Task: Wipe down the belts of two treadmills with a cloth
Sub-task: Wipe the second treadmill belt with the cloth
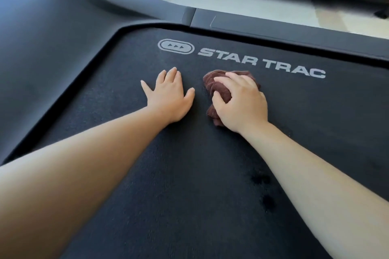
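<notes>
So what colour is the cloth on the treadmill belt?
It's a dark brown bunched cloth; head view.

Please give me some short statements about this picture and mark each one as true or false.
1. The right hand grips a crumpled dark brown cloth. True.
2. The left hand lies flat, fingers spread, on the black treadmill belt. True.
3. The cloth covers the white STAR TRAC lettering. False: the cloth lies nearer the person, and the lettering is fully readable.
4. The left hand holds a spray bottle. False: it holds nothing.
</notes>
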The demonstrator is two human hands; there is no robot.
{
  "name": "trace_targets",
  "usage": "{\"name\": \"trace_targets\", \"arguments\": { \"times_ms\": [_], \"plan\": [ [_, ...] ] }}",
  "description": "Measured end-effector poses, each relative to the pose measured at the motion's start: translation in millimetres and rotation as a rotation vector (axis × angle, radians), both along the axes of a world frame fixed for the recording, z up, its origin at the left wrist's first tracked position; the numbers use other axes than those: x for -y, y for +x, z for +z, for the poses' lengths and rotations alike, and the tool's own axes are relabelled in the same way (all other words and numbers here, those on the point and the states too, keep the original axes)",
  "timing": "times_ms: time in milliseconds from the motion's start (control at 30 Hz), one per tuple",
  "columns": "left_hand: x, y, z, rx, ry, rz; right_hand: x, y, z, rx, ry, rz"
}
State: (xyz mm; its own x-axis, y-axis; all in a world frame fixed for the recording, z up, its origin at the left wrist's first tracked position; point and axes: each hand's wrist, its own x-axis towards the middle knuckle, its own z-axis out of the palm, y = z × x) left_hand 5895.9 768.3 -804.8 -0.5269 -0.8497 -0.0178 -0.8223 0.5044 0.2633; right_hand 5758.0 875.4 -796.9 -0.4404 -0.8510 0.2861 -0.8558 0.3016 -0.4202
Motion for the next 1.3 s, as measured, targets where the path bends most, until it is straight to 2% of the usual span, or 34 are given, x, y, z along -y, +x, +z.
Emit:
{"name": "trace_targets", "arguments": {
  "times_ms": [133,367,467,600,767,1000,1133,1300],
  "plan": [
    [0,-5,-10,-0.031,-0.093,0.009,40,-33,1,-0.04,0.026,-0.049],
    [4,-7,-18,-0.049,-0.155,0.015,136,-70,7,-0.027,0.096,0.06],
    [6,-8,-19,-0.039,-0.163,0.015,151,-75,9,-0.005,0.11,0.049],
    [10,-9,-16,-0.018,-0.146,0.013,118,-65,8,0.005,0.118,0.028],
    [6,-8,-9,-0.015,-0.121,0.024,20,-40,4,0.029,0.11,-0.029],
    [-32,-7,-6,0.053,-0.065,-0.101,-97,-15,0,0.002,0.098,-0.108],
    [-49,-32,-2,0.022,-0.033,-0.051,-107,-15,0,-0.022,0.072,-0.147],
    [-39,-51,-11,-0.006,-0.08,-0.038,-75,-36,-2,-0.043,0.063,-0.205]
  ]
}}
